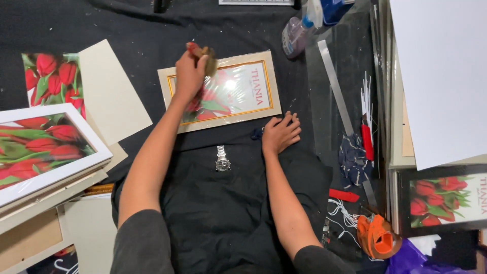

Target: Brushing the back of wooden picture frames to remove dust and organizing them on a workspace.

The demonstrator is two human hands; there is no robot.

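left hand [190,73] gripping brush [205,57] over tulip print [225,91], right hand [280,133] open, flat on black cloth [223,203]

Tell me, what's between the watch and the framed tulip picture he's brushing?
Only black cloth lies between the watch and the picture, seen in the head view; the right hand rests off to the side.

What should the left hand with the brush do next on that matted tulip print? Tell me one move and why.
Probably sweep the brush rightward across the matted tulip print. The left hand holds it at the print's upper left corner, most of the glossy face lies to its right, and the right hand rests flat just below the print's lower edge.
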